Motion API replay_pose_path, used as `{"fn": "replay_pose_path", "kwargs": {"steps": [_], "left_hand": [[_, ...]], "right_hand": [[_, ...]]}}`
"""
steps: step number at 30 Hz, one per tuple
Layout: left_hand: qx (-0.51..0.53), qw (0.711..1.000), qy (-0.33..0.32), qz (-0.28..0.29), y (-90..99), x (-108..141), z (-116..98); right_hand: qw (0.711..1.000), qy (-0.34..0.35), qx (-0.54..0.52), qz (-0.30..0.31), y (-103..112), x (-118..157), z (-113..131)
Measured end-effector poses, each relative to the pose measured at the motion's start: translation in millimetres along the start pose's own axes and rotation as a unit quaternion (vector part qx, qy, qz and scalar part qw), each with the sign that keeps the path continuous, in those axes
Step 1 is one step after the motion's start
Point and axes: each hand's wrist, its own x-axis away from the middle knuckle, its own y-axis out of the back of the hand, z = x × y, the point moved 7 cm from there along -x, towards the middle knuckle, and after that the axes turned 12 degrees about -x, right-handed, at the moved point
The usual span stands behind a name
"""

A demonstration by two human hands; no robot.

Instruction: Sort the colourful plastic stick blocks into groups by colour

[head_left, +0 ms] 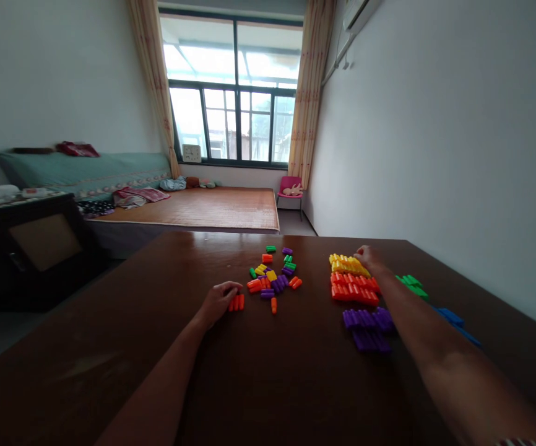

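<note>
My left hand (pixel 219 302) rests on the table with its fingers curled over a short row of orange plastic pieces (pixel 237 303). Right of it lies a loose pile of small ribbed pieces, with purple ones (pixel 280 284), a yellow one (pixel 272 275) and green ones (pixel 289 266). At the far end of the yellow rows (pixel 348 264), my right hand (pixel 370 256) has its fingers pinched together; whatever is between them is hidden. Orange-red rows (pixel 355 288) lie just nearer, then purple rows (pixel 367 328). My right forearm partly covers the rows' right ends.
Beyond my right forearm are green pieces (pixel 413 285) and blue pieces (pixel 456 323) on the dark brown table (pixel 259 384). A single orange piece (pixel 274 305) lies near the pile. Behind the table stand a bed (pixel 212 207) and a pink chair (pixel 290 184); a white wall runs along the right.
</note>
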Motion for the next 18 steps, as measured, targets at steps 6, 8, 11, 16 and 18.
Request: {"fn": "replay_pose_path", "kwargs": {"steps": [6, 8, 11, 16, 18], "left_hand": [[-0.023, 0.999, -0.025, -0.012, -2.3, -1, -1], [-0.029, 0.999, -0.030, -0.014, -3.6, -2, 1], [-0.030, 0.999, -0.039, -0.018, -5.5, -2, 3], [-0.037, 0.998, -0.046, -0.023, -7.3, -3, 5], [-0.039, 0.998, -0.044, -0.020, -8.1, -3, 6]], "right_hand": [[0.974, 0.205, -0.074, 0.064, -23, 45, 123], [0.950, 0.269, -0.093, 0.128, -50, 73, 177], [0.917, 0.320, -0.098, 0.216, -94, 111, 239], [0.899, 0.324, -0.082, 0.283, -130, 133, 278], [0.901, 0.310, -0.083, 0.290, -129, 130, 278]]}}
